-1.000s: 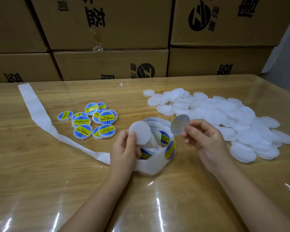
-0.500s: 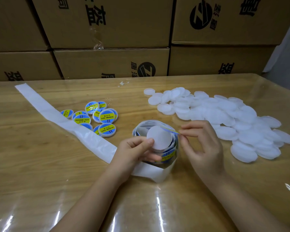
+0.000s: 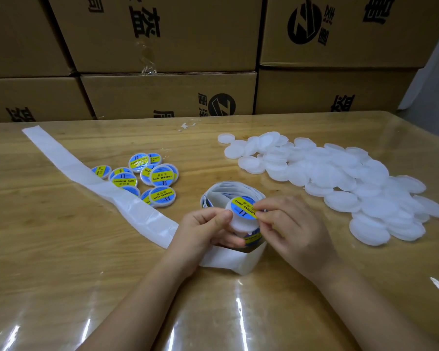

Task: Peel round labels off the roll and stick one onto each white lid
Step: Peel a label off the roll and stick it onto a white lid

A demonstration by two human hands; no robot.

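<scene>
My left hand (image 3: 203, 229) grips a white lid (image 3: 241, 222) by its left edge, just above the label roll (image 3: 223, 191). A round blue-and-yellow label (image 3: 243, 207) lies on the lid's upper part. My right hand (image 3: 287, 226) pinches the label's right edge with thumb and forefinger. The roll stands on the table under both hands, partly hidden. A pile of plain white lids (image 3: 340, 178) spreads to the right. Several labelled lids (image 3: 147, 177) lie in a cluster to the left.
An empty white backing strip (image 3: 91, 178) runs from the roll to the far left of the glossy wooden table (image 3: 61, 262). Stacked cardboard boxes (image 3: 167, 46) wall off the back edge. Small paper scraps (image 3: 186, 126) lie near the boxes.
One second ago the hands were apart, lid in the left, peeled label in the right. They have come together and the label now lies face up on the lid.
</scene>
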